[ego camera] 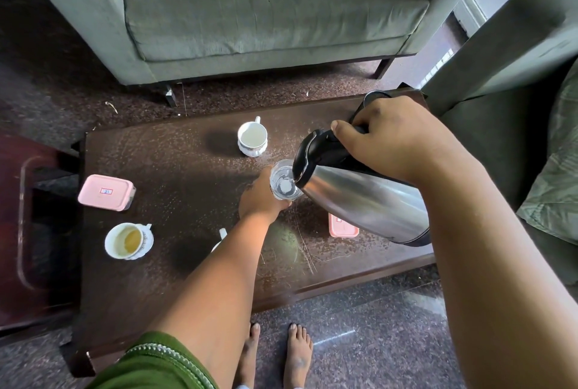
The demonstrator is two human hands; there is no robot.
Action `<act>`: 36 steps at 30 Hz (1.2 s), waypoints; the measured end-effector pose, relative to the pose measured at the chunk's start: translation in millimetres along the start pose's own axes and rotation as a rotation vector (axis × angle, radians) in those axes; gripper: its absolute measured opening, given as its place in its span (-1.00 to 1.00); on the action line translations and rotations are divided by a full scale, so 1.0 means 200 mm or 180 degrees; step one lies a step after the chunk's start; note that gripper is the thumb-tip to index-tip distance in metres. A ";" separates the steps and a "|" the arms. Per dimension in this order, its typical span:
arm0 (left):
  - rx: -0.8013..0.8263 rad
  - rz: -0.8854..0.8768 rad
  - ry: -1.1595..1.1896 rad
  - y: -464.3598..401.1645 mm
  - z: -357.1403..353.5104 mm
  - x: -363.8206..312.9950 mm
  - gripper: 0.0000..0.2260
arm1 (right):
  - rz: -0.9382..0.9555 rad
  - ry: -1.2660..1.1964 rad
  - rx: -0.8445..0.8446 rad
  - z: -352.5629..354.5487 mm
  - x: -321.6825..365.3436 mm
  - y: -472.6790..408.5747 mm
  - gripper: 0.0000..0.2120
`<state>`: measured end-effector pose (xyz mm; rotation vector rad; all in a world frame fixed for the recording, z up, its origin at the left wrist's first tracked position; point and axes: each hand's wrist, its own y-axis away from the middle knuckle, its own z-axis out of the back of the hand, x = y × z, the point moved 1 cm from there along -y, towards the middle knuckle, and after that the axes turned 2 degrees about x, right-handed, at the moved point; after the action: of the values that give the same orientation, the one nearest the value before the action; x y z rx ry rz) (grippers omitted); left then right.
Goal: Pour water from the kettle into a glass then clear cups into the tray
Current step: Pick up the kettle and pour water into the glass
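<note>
Kettle (362, 197) tilted in right hand (403, 141), glass (284, 183) in left hand (259, 194).

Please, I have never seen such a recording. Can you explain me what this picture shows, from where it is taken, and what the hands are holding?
There is one picture, taken by a camera worn on a person's head, looking down at their own bare arms. No machine is present.

The right hand grips the handle of a steel kettle, tilted so its spout is over a glass. The left hand holds that glass steady on the dark table.

Also on the table: a white cup farther away, a cup with some yellowish liquid on the left, a pink lidded box, and a second pink box partly hidden under the kettle. Another cup shows only partly behind the left arm.

A dark tray lies left of the table.
</note>
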<state>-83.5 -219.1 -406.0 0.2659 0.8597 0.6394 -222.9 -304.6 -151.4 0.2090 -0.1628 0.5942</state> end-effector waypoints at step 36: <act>0.0163 0.0316 -0.0066 0.10 0.07 -0.09 -0.34 | -0.0146 -0.0271 -0.0114 0.01 -0.06 0.07 -0.50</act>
<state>-89.6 -214.5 -378.1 0.3626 0.8474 0.7066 -240.6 -300.3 -149.0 0.2030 -0.2501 0.5367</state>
